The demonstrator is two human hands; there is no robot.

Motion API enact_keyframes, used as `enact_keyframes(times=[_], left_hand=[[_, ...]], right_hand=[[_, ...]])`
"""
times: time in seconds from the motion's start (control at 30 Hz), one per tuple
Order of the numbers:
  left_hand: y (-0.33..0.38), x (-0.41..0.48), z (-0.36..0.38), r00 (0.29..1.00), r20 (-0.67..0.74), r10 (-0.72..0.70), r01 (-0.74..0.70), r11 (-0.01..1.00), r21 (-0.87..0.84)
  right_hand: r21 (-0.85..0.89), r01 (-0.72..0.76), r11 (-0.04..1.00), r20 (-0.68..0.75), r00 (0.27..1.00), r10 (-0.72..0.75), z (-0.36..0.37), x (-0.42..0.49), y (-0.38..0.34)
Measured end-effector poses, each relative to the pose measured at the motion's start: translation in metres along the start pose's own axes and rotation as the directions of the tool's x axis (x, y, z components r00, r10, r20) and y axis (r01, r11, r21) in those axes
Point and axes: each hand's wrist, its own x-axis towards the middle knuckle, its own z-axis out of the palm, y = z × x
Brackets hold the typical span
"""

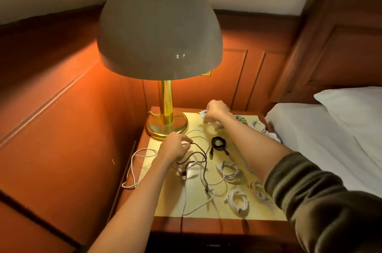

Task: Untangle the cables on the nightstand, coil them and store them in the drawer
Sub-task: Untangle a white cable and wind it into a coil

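Left hand is pinching a loose black cable, apparently teasing it free; right hand is gripping a white coil on the nightstand, seemingly parking it.

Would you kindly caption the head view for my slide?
Left hand pinches a black cable; right hand grips a white coil on the nightstand.

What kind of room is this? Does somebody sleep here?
Most likely a bedroom, perhaps in a hotel. There is a bed with a plump white pillow, a dark wooden headboard behind it, and a brass lamp with a grey dome shade standing on a wooden nightstand beside it.
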Motion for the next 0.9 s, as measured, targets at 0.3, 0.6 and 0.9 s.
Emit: enact_keyframes(times=[0.3, 0.6, 0.9], left_hand=[[-0.028, 0.007, 0.009, 0.999, -0.028, 0.031, -0.033, 0.995, -0.097], [-0.041, -0.019, -0.002, 0.977, -0.202, 0.073, -0.109, 0.979, -0.173], [-0.063, -0.056, 0.006, 0.98, -0.194, -0.044, -0.013, 0.959, -0.283]], right_hand=[[-0.198, 0.06, 0.978, 0.095, 0.995, -0.041, 0.052, 0.034, -0.02], [-0.217, 0.255, 0.942, 0.122, 0.965, -0.233, 0.051, -0.006, -0.014], [0.313, 0.309, 0.898, 0.008, 0.945, -0.328, -0.021, -0.057, -0.006]])
